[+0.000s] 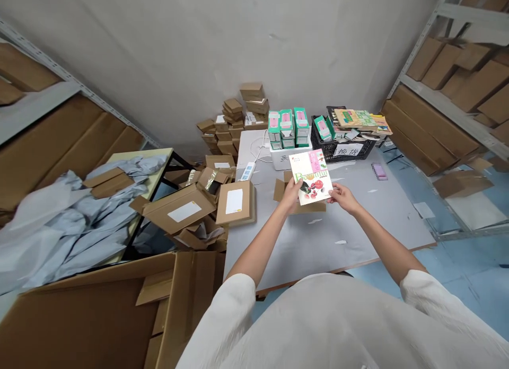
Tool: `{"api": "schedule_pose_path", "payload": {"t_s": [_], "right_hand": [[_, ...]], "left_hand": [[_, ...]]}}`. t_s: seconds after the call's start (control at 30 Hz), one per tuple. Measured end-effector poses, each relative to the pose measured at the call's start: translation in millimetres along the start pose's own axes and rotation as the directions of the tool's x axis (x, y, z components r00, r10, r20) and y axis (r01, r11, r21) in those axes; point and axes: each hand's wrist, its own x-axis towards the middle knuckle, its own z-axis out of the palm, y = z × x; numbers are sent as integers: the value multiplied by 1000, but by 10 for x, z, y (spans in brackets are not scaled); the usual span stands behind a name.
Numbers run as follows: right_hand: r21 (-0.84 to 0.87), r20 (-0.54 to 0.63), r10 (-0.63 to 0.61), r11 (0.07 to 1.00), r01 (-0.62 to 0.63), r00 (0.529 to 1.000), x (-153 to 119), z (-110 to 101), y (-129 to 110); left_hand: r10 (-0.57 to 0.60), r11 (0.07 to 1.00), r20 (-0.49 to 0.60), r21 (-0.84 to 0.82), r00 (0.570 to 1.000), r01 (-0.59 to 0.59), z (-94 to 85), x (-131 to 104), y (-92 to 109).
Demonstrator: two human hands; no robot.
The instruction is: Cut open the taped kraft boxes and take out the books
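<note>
Shelves (43, 99) and stacked cartons (226, 135) mark a stockroom.

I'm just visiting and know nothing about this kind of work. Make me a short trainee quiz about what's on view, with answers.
1. True or false: the left hand and the right hand both hold the thin white booklet printed with red fruit.
2. What stands directly to the right of the white plastic bin filled with green-and-pink boxes?
A) a white power strip
B) a black plastic crate
C) a yellow-topped table
3. Fill in: an opened brown cardboard box, partly hidden by the booklet, sits on the flat, light-gray ____.

Key: 1. True. 2. B. 3. Tabletop.
</note>
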Motion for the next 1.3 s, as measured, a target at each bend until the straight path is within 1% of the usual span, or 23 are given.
{"api": "schedule_pose_path", "payload": {"t_s": [0.07,0.13,0.23,0.33,0.43,0.5,0.6,0.7,0.8,0.9,0.97,1.1,1.2,1.3], "right_hand": [[-3,-52,-41,999,41,998,66,-225,-15],[4,-93,-70,997,71,993,158,-494,-28],[33,-112,-78,996,82,991,351,-948,-41],[56,-99,-75,995,81,992,612,-1405,-58],[69,-81,-83,994,88,993,930,-1807,-100],[77,-70,-91,992,96,993,1165,-2025,-147],[77,-58,-92,992,97,994,1538,-2279,-244],[84,-62,-87,992,93,994,1919,-2462,-357],[120,-80,-75,989,85,994,2271,-2587,-452],[154,-98,-67,985,82,993,2549,-2664,-486],[159,-120,-84,982,103,989,2692,-2701,-474],[132,-161,-137,979,158,978,2944,-2779,-435],[132,-154,-122,981,142,981,3134,-2831,-427],[184,-123,-103,975,124,987,3275,-2844,-418]], "left_hand": [[11,998,73,59,997,-16,165,71,-17],[-4,994,129,107,992,-10,340,164,-74],[-45,984,151,179,988,17,637,375,-224],[-47,972,138,236,989,13,977,664,-386],[10,977,114,211,993,-34,1329,975,-503],[64,984,70,162,995,-75,1546,1179,-547],[109,990,-18,87,994,-107,1828,1501,-562],[120,992,-83,51,989,-116,2054,1874,-510],[110,993,-126,64,986,-102,2231,2275,-418],[78,996,-181,57,980,-68,2355,2623,-341],[57,998,-207,31,977,-52,2404,2795,-306],[8,1000,-248,-3,969,-9,2451,2997,-235],[-8,999,-283,-38,959,-3,2487,3081,-172],[-9,995,-301,-94,954,-21,2519,3135,-129]]}}
